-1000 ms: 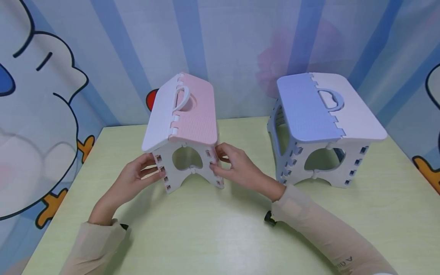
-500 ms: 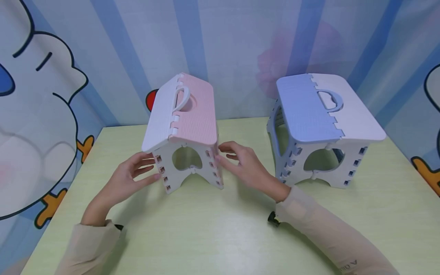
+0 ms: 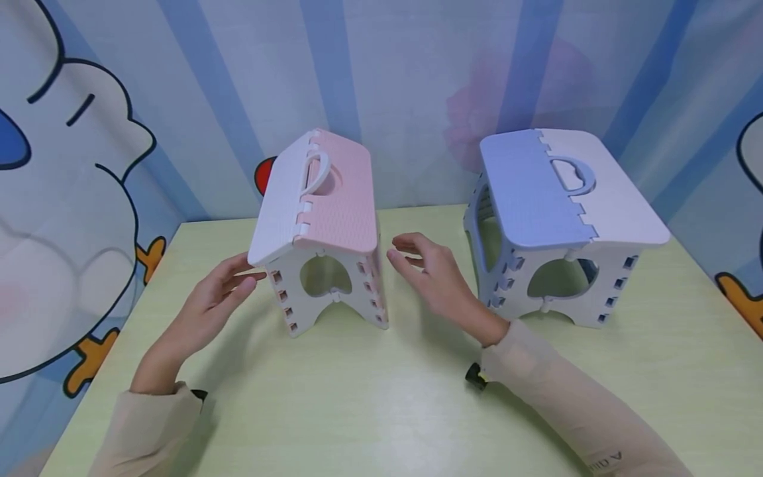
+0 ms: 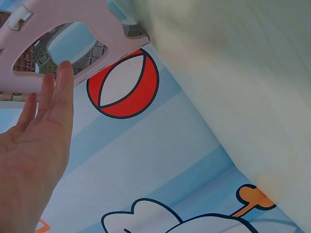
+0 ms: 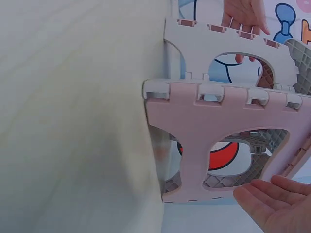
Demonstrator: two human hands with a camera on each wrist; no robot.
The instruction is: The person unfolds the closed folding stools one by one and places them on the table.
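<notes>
A pink and white folding step stool (image 3: pixel 342 189) stands on the table, its top peaked like a roof along the hinge and its white handle raised. My left hand (image 3: pixel 205 305) is beside its left side, fingers extended; fingertips reach under the overhanging white half, and I cannot tell if they touch it. In the left wrist view the left hand (image 4: pixel 41 131) shows straight fingers in front of the stool's leg panel (image 4: pixel 99 19). My right hand (image 3: pixel 435 278) hovers off the stool's right side, fingers loosely bent, a gap between. The right wrist view shows that right hand (image 5: pixel 279 204) holding nothing.
A blue and white folding step stool (image 3: pixel 530 192) stands at the right with its top flat. Both stools are on a pale green table (image 3: pixel 357 404). Behind hangs a striped blue curtain (image 3: pixel 411 79) with cartoon prints.
Both hands have come away from the pink and white stool: the left moved left, the right moved right and lost contact. Both stools stay in place.
</notes>
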